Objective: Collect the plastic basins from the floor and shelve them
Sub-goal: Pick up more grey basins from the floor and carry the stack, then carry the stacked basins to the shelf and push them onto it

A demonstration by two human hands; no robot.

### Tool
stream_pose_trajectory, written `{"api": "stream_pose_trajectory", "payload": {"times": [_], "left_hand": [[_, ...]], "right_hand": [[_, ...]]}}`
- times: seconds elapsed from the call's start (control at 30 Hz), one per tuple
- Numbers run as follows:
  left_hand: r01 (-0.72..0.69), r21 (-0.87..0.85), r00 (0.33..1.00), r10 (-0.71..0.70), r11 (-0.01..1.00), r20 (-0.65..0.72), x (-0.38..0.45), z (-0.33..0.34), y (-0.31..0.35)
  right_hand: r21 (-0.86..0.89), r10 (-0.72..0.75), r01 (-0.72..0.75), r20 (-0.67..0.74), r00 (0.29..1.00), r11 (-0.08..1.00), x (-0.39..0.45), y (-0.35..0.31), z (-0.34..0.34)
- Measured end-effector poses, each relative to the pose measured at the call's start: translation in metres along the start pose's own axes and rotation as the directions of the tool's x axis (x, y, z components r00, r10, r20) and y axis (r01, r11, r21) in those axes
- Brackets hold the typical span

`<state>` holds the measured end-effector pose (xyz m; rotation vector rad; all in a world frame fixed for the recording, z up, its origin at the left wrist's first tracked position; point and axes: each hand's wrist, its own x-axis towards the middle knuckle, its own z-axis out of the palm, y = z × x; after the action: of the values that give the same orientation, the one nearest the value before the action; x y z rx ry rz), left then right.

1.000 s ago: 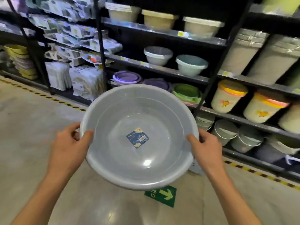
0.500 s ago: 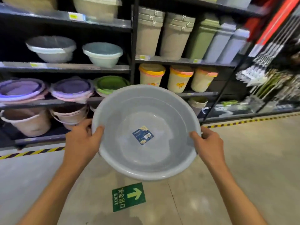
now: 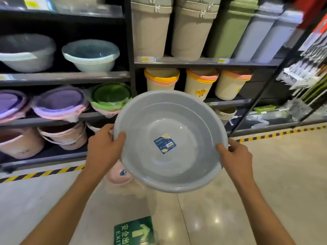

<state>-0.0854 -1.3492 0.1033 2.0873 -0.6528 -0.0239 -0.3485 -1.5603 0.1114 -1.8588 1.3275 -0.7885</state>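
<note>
green exit sign (image 3: 134, 230) down at six o'clock on the pale floor (image 3: 283, 183), both arms stretched forward above it. left hand (image 3: 104, 149) clamps the grey basin (image 3: 169, 138) at its nine o'clock edge, thumb hooked over the rim, fingers curled behind. right hand (image 3: 237, 156) takes the four o'clock edge the same way, thumb on the inner lip. the basin hangs in the air between them, tipped mouth-up toward the camera, a blue label (image 3: 165, 143) stuck near its centre. just under the left wrist a pink basin (image 3: 118, 175) sits on the floor, mostly hidden. beyond that, the yellow-black tape line (image 3: 44, 173), then the dark shelving (image 3: 67, 78): pink buckets (image 3: 63, 137) at nine o'clock, purple basins (image 3: 60, 103) and a green basin (image 3: 111, 96) above them, a pale teal basin (image 3: 90, 55) higher at ten, yellow-rimmed cream buckets (image 3: 200, 84) at twelve, tall beige bins (image 3: 150, 29) above those
</note>
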Motion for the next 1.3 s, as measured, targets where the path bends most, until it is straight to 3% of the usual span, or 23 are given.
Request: {"api": "stream_pose_trajectory", "payload": {"times": [0.13,0.33,0.6,0.7,0.9,1.07,1.3], "left_hand": [[0.078,-0.046,0.997,-0.077,0.996,0.006,0.046,0.044,0.006],[0.173,-0.001,0.984,-0.173,0.985,0.047,0.098,0.095,-0.019],[0.203,0.053,0.975,-0.206,0.978,0.079,0.156,0.171,-0.094],[0.262,0.137,0.951,-0.28,0.955,0.133,0.169,0.204,-0.131],[0.302,0.185,0.921,-0.336,0.935,0.197,0.165,0.286,-0.22],[0.357,0.247,0.903,-0.401,0.901,0.158,0.144,0.378,-0.306],[0.437,0.312,0.873,-0.481,0.844,0.078,0.128,0.488,-0.439]], "right_hand": [[0.045,0.007,-0.008,0.024,1.0,0.999,0.06,0.011,0.023],[-0.024,0.005,-0.003,0.091,0.996,1.0,0.134,0.03,0.074],[-0.146,0.079,-0.057,0.148,0.986,0.988,0.205,0.075,0.164],[-0.179,0.109,-0.075,0.191,0.975,0.981,0.223,0.103,0.201],[-0.245,0.114,-0.048,0.261,0.959,0.968,0.259,0.189,0.274],[-0.281,0.118,-0.029,0.305,0.945,0.959,0.288,0.289,0.353],[-0.254,-0.013,0.105,0.339,0.941,0.962,0.298,0.425,0.462]]}}
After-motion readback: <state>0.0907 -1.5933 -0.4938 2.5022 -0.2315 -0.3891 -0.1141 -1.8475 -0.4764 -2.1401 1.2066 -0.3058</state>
